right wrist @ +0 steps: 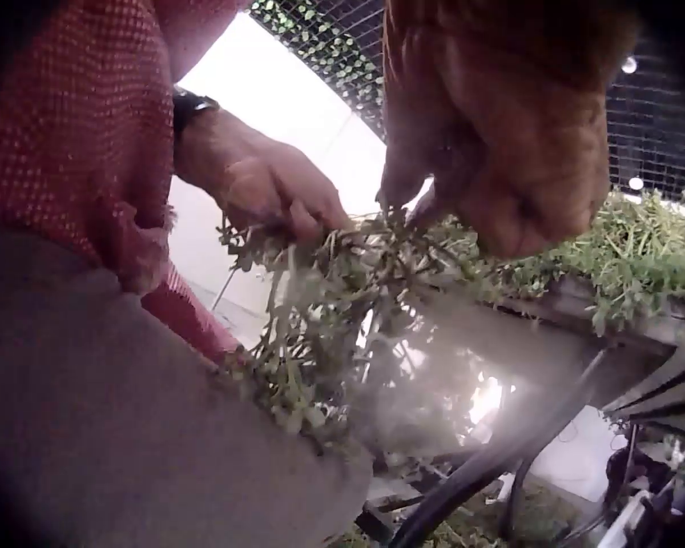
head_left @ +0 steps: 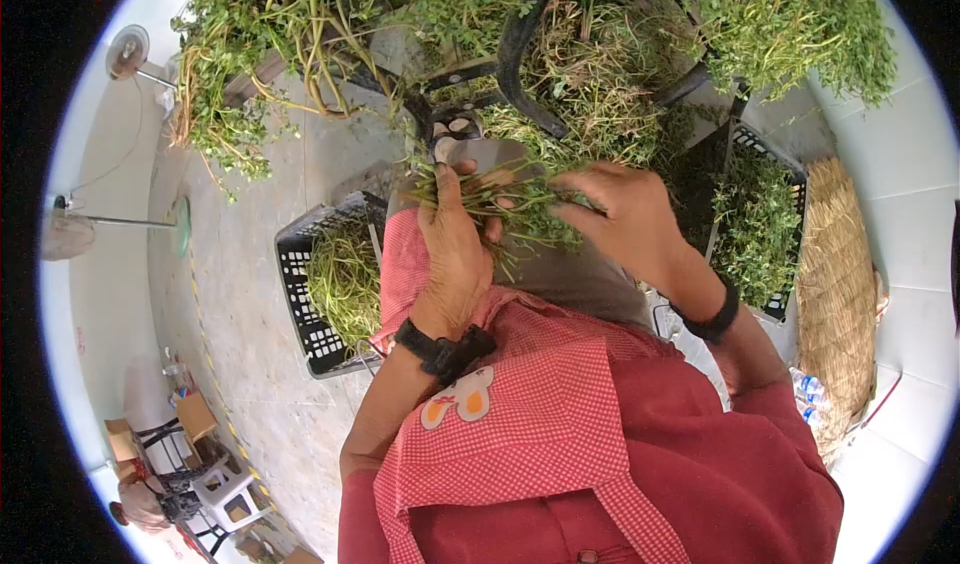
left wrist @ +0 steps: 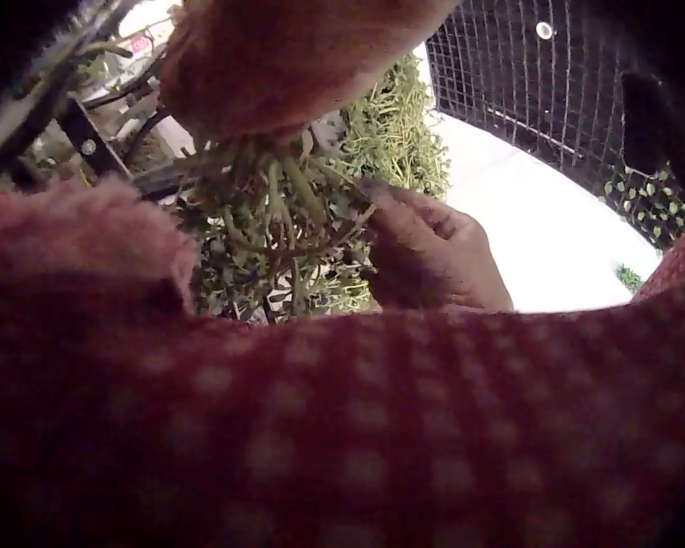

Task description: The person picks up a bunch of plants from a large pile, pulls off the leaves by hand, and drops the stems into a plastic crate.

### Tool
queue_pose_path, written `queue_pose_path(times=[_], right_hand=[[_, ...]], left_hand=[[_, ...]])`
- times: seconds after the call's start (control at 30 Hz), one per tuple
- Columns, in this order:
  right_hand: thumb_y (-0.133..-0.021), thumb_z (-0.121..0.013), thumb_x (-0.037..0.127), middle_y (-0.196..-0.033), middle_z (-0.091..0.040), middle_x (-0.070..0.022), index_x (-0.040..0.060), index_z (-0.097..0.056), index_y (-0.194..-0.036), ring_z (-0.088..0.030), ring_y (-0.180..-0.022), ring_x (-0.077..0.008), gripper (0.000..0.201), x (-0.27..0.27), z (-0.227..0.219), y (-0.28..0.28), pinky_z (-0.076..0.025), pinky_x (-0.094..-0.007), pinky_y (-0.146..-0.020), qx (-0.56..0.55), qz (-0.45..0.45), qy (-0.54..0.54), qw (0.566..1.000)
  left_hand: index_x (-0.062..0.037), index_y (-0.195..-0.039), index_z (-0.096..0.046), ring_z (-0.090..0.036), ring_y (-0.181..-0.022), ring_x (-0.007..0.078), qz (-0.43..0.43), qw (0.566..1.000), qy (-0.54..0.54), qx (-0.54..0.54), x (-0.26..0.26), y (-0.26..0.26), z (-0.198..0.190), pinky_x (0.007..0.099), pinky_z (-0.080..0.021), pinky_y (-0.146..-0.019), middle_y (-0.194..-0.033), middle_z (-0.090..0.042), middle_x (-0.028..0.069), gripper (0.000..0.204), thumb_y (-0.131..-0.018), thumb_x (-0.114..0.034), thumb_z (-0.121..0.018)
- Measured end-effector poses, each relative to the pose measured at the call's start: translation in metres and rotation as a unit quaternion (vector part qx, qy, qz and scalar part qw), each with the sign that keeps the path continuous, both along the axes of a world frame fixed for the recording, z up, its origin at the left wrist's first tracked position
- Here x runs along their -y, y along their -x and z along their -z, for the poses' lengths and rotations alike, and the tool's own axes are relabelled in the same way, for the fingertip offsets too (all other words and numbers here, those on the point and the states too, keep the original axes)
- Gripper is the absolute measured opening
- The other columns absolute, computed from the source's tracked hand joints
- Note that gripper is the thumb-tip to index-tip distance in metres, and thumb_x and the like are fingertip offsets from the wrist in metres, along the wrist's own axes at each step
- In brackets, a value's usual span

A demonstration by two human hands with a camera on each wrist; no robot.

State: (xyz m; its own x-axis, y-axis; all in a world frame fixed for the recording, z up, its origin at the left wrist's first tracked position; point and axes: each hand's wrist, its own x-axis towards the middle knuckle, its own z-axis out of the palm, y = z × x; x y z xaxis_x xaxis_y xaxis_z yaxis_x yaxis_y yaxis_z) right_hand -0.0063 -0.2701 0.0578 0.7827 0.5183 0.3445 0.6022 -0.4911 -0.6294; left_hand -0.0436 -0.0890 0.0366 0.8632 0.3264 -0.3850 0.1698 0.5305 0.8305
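A bunch of leafy green stems [head_left: 520,204] lies across the left hand [head_left: 456,249], whose thumb and fingers grip it above the lap. On its leafy side the right hand [head_left: 625,214] pinches at the greens with thumb and forefinger. In the left wrist view, cut stem ends [left wrist: 285,200] stick out under the left hand [left wrist: 285,69], and the right hand [left wrist: 440,251] touches the bunch's edge. The right wrist view has leaves [right wrist: 308,343] hanging between the left hand [right wrist: 263,177] and the right hand [right wrist: 497,137].
Ahead, greens [head_left: 440,4] are heaped on a dark-framed table, with more greens [head_left: 600,84] below. A black crate [head_left: 295,294] of stems stands at left, another crate [head_left: 790,164] of leafy greens at right. A straw roll [head_left: 838,294] and a white stool [head_left: 225,489] are farther out.
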Motion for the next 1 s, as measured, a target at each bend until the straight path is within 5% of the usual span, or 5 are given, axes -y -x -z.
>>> queue_pose_path(times=[0.3,0.37,0.5,0.67,1.0], right_hand=[[-0.077,-0.062,0.016,-0.074,-0.059,-0.0107,0.0026,-0.059,-0.089,-0.058,-0.060,-0.0272,0.018,0.016,0.043,-0.030,-0.046,-0.0365,-0.052,0.130,0.128,0.068,0.981],[-0.081,-0.061,0.013,-0.068,-0.054,-0.0023,0.0035,-0.059,-0.095,-0.051,-0.051,-0.0160,0.017,0.045,0.040,-0.046,-0.040,-0.0288,-0.045,-0.356,0.217,-0.298,0.859],[-0.084,-0.060,0.014,-0.066,-0.050,0.0006,0.0011,-0.060,-0.100,-0.039,-0.047,-0.0044,0.020,0.145,0.071,-0.070,-0.026,-0.0208,-0.040,-0.299,0.280,-0.508,0.758],[-0.081,-0.065,0.025,-0.097,-0.063,-0.0176,0.0025,-0.052,-0.121,-0.062,-0.084,-0.0312,0.048,0.326,0.138,-0.096,-0.051,-0.0377,-0.070,0.056,0.468,0.292,0.832],[-0.079,-0.063,0.021,-0.071,-0.062,-0.0135,0.0017,-0.065,-0.088,-0.060,-0.063,-0.0199,0.021,0.019,0.003,-0.026,-0.047,-0.0293,-0.059,-0.127,-0.061,0.010,0.990]], left_hand=[[-0.0105,-0.096,-0.050,-0.052,-0.055,0.0108,-0.022,0.999,-0.042,-0.006,0.011,0.002,-0.006,0.0205,-0.034,-0.042,-0.077,-0.063,0.0070,0.024,-0.097,-0.032,-0.040],[-0.0107,-0.095,-0.051,-0.052,-0.054,0.0103,-0.042,0.998,-0.034,-0.021,0.011,0.000,-0.011,0.0203,-0.035,-0.042,-0.076,-0.063,0.0073,0.023,-0.097,-0.032,-0.041],[-0.0113,-0.095,-0.052,-0.052,-0.055,0.0093,0.023,1.000,-0.020,-0.007,0.000,0.005,-0.004,0.0184,-0.036,-0.043,-0.076,-0.063,0.0066,0.022,-0.096,-0.032,-0.044],[-0.0119,-0.096,-0.053,-0.052,-0.056,0.0086,0.013,0.999,-0.022,-0.030,0.004,0.004,-0.002,0.0171,-0.036,-0.043,-0.077,-0.063,0.0057,0.021,-0.095,-0.032,-0.046],[-0.0090,-0.097,-0.055,-0.051,-0.054,0.0087,0.041,0.997,-0.059,-0.020,0.014,0.003,-0.012,0.0174,-0.034,-0.041,-0.076,-0.063,0.0064,0.023,-0.093,-0.031,-0.052]])
